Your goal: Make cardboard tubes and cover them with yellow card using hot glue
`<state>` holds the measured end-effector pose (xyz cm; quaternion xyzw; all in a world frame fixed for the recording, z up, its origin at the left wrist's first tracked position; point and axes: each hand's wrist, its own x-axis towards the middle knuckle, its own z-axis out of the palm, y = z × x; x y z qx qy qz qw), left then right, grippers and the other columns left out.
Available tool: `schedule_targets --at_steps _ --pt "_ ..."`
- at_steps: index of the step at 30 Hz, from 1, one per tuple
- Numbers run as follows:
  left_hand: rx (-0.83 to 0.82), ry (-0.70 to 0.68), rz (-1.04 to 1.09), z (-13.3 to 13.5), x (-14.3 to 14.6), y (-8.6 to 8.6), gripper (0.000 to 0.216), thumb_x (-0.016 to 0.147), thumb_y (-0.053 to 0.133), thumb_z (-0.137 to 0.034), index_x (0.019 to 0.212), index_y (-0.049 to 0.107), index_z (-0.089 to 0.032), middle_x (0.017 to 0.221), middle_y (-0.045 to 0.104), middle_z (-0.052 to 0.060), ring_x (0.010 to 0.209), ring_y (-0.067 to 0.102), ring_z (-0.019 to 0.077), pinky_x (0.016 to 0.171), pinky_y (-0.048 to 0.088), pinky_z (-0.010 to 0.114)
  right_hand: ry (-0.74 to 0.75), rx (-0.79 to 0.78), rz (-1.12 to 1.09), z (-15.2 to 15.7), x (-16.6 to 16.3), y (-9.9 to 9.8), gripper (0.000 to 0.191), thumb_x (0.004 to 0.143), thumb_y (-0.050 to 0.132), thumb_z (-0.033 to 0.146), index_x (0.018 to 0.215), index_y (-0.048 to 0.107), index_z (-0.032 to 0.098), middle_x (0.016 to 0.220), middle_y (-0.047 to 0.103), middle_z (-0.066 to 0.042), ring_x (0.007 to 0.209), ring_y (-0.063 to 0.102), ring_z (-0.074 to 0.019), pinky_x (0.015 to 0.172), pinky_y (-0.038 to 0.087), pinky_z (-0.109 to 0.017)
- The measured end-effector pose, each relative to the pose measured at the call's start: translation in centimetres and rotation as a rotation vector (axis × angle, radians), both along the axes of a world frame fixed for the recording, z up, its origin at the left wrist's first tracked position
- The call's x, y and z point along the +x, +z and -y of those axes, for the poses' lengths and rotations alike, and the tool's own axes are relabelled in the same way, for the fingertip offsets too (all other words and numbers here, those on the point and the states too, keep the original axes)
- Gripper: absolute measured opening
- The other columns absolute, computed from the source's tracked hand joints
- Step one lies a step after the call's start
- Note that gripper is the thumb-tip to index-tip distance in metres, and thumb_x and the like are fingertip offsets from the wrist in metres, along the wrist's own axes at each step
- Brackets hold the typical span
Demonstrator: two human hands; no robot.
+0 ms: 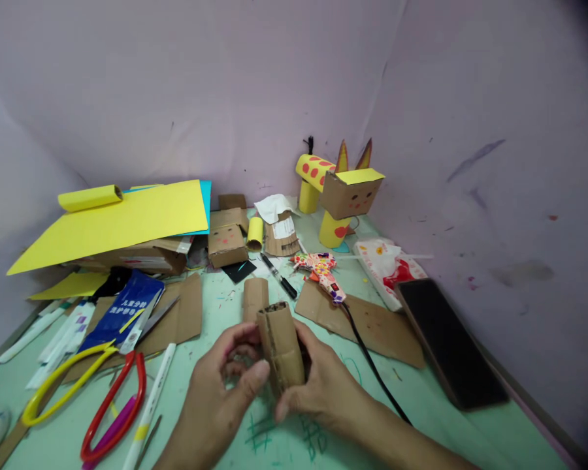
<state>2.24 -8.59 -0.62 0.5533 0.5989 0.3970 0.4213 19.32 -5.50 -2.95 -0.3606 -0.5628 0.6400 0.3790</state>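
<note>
A brown cardboard tube with a rough, seamed side stands nearly upright between my two hands, leaning slightly. My right hand wraps its right side, thumb low on the front and fingers behind. At its left edge is my left hand, fingers curled and the thumb tip against the tube; some fingertips are hidden behind it. Just beyond stands a second cardboard tube, partly covered by the held one. A patterned glue gun with a black cord lies further back to the right.
Scissors with red and yellow handles lie left, beside a white marker. Yellow card covers a box at back left. A cardboard animal with spotted yellow tubes stands at back right. A phone lies on the right.
</note>
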Motion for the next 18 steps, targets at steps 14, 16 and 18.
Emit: schedule_targets --at_steps 14,16,18 --pt "0.233 -0.195 -0.320 0.8 -0.1 -0.8 0.042 0.075 0.057 -0.017 0.115 0.052 -0.031 0.112 0.066 -0.001 0.099 0.063 0.0179 0.082 0.051 0.024 -0.094 0.747 0.313 0.1 0.8 -1.7 0.051 0.071 0.054 0.002 0.115 0.041 0.026 0.106 0.054 -0.007 0.097 0.052 -0.0225 0.085 0.045 -0.037" --pt "0.287 -0.219 -0.346 0.9 -0.1 -1.0 0.045 0.075 0.056 -0.014 0.117 0.050 -0.031 0.116 0.064 0.000 0.103 0.061 0.0178 0.085 0.049 0.024 -0.082 0.752 0.328 0.0 0.8 -1.7 0.053 0.070 0.053 0.000 0.115 0.042 0.026 0.107 0.053 -0.007 0.099 0.051 -0.0226 0.086 0.044 -0.037" --pt "0.322 -0.234 -0.369 0.9 -0.1 -1.1 0.047 0.074 0.054 -0.011 0.117 0.049 -0.029 0.117 0.063 0.001 0.105 0.060 0.0183 0.086 0.050 0.025 -0.082 0.762 0.327 -0.1 0.8 -1.8 0.053 0.069 0.053 -0.001 0.114 0.042 0.025 0.106 0.053 -0.007 0.098 0.051 -0.0224 0.086 0.044 -0.037"
